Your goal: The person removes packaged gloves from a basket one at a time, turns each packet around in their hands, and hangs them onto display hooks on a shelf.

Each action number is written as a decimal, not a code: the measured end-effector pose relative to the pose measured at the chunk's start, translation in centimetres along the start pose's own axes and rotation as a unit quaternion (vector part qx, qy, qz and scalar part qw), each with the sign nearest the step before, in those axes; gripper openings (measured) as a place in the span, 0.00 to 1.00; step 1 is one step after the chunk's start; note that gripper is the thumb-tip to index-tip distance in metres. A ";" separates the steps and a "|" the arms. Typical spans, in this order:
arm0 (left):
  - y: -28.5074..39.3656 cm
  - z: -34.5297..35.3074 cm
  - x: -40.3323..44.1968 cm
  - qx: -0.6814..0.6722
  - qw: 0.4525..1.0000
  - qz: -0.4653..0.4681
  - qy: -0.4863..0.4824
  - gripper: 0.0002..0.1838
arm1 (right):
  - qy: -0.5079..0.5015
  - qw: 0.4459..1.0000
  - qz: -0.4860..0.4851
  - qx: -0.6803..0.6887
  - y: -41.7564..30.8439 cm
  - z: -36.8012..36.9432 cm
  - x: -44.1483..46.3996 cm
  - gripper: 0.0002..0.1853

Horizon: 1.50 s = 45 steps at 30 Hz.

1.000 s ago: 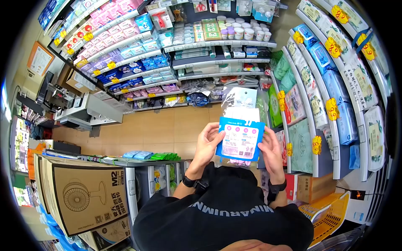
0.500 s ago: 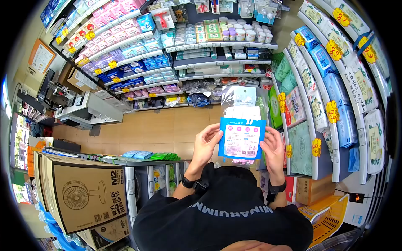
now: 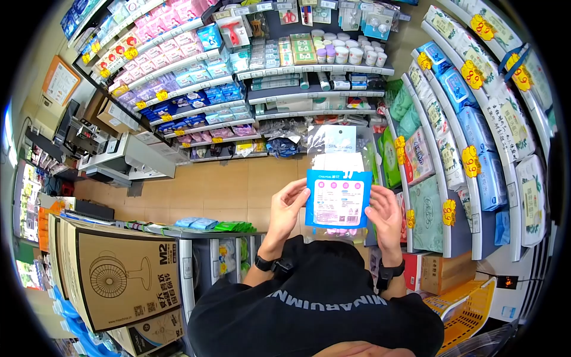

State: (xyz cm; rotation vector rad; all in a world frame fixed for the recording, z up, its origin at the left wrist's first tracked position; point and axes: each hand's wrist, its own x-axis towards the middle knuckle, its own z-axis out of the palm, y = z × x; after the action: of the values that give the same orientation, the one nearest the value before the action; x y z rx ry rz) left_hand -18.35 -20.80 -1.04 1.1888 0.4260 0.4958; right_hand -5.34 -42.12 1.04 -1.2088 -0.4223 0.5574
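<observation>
Held up in front of my chest is a flat blue packet (image 3: 338, 201) with a white printed label, a row of pink circles and a barcode. My left hand (image 3: 287, 213) grips its left edge, thumb on the front face. The opposite edge is held by my right hand (image 3: 384, 215), its thumb near the lower right corner. Behind the packet, and sticking out above it, is a clear plastic bag (image 3: 332, 135) with a printed top. The packet covers much of this bag, so how it is supported cannot be seen. A little pink shows below the packet.
Stocked shelves (image 3: 315, 72) stand ahead, with more shelving (image 3: 470, 196) curving close on my right. A large fan carton (image 3: 122, 276) is at the lower left. A yellow basket (image 3: 467, 312) sits at the lower right. Tan floor tiles (image 3: 238, 184) lie between.
Both hands and the blue packet have shifted slightly left, the packet also a touch downward. The clear bag behind has moved left with them. The grip looks the same.
</observation>
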 end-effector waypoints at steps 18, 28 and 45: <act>0.2 -0.6 -0.6 -0.009 1.000 -0.008 0.001 0.16 | -0.024 1.000 -0.009 -0.017 0.0 0.1 -0.5 0.26; 0.6 -0.1 -1.1 -0.001 1.000 -0.015 -0.006 0.17 | -0.017 1.000 -0.010 -0.013 0.2 -0.2 -1.1 0.26; -0.4 -0.3 -1.7 -0.024 1.000 -0.016 -0.010 0.17 | -0.008 0.999 -0.005 -0.041 0.2 -0.3 -1.3 0.24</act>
State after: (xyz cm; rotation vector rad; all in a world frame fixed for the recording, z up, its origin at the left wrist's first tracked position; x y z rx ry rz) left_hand -19.84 -21.61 -1.39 1.1380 0.4138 0.4637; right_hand -6.27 -43.07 0.71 -1.2802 -0.4688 0.5453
